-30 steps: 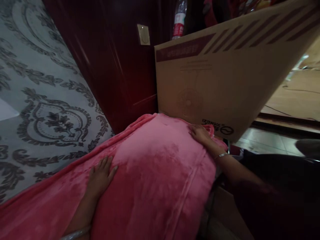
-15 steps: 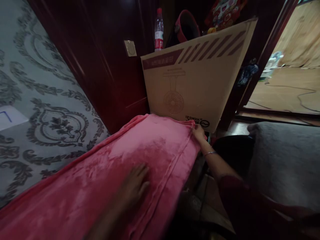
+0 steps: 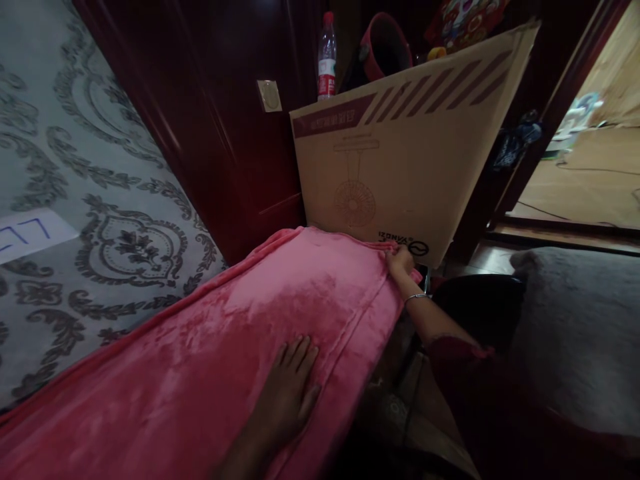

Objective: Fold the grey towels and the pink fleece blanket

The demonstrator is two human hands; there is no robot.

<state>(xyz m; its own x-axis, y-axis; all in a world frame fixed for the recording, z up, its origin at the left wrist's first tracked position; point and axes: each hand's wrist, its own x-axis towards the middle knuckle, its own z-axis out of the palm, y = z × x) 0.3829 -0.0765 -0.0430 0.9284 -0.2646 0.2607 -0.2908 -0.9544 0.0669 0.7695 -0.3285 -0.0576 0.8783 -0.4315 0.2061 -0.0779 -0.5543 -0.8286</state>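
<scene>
A pink plush blanket (image 3: 210, 360) is spread over a long raised surface that it hides, with a seam running near its right edge. My left hand (image 3: 287, 383) lies palm down on the blanket, fingers stretched out. At the far right corner my right hand (image 3: 399, 262) is closed on the blanket's bunched edge; a thin bracelet (image 3: 418, 297) circles that wrist. Just behind this corner stands a cardboard box (image 3: 400, 153) printed with a fan drawing.
A plastic bottle (image 3: 327, 60) and a pinkish-red round container (image 3: 385, 47) show behind the box's top edge. Grey patterned wall (image 3: 125, 220) borders the blanket's left side. To the right are a black chair-like thing (image 3: 477, 303) and a grey fuzzy cover (image 3: 580, 333). A doorway opens beyond.
My left hand has slid slightly to the right across the blanket and now looks sharper. My right hand keeps its hold at the corner. The view has shifted a little to the left.
</scene>
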